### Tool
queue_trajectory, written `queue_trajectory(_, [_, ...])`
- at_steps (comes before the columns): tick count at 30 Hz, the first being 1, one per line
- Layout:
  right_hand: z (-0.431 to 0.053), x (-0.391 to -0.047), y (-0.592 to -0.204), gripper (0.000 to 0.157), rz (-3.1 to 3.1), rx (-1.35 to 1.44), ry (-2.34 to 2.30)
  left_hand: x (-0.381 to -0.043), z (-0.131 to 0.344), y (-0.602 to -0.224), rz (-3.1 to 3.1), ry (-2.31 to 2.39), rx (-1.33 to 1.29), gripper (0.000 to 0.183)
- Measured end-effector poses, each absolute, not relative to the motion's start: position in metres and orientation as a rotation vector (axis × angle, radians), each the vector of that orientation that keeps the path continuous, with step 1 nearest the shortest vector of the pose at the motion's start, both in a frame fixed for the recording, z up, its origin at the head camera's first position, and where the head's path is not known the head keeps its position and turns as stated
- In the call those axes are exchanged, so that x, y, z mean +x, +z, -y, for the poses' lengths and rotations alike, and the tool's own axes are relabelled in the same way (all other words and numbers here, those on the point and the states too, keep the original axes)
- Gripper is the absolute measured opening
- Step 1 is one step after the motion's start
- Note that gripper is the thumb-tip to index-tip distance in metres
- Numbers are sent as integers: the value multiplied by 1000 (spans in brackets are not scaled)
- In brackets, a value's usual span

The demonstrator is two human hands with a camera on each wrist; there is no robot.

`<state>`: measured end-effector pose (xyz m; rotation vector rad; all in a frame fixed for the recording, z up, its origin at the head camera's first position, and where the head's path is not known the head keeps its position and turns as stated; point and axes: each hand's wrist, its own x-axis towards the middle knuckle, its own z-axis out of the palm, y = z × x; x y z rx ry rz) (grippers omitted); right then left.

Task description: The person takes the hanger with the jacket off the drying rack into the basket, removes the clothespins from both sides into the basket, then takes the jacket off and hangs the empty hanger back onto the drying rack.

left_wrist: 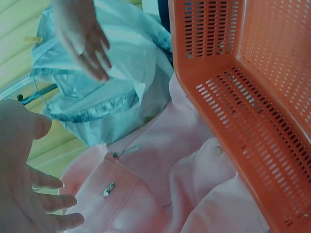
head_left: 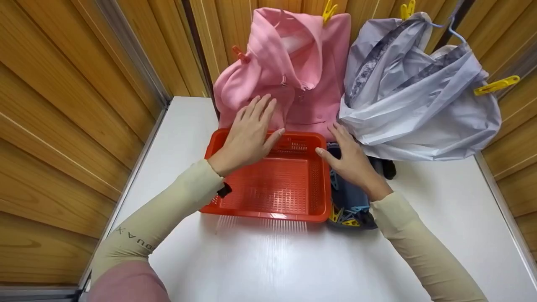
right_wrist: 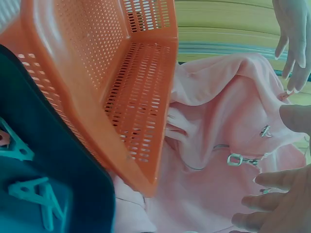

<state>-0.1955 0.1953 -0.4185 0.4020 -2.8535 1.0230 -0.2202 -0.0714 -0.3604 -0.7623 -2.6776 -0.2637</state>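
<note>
A pink zip-up garment hangs at the back, with a zipper pull showing in the right wrist view. In front of it a red plastic basket with perforated walls stands on the white table. My left hand is over the basket's far left part, fingers extended toward the pink cloth and holding nothing. Spread and holding nothing, my right hand hovers by the basket's right rim, above a dark bin of clothespins. Both hands show straight or relaxed fingers in the wrist views.
To the right hangs a pale grey garment on a blue hanger. Yellow clothespins and a red clothespin are clipped to the clothes. Wood-panelled walls enclose the white table left, back and right.
</note>
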Motion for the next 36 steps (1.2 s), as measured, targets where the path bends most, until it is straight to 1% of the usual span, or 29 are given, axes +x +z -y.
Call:
queue_trajectory(12, [-189, -193, -445, 72, 2843, 362, 1124, -249, 97, -346, 2555, -490, -617, 66])
queue_trajectory(18, [-184, -190, -459, 72, 2829, 361, 1160, -260, 109, -346, 2572, -508, -508, 70])
queue_trajectory(25, [-179, -186, -473, 73, 2822, 363, 1216, -274, 122, -345, 2580, -552, -417, 70])
queue_trajectory(36, [-174, -176, -492, 75, 2826, 335, 1263, -289, 126, -343, 2670, -609, -348, 72])
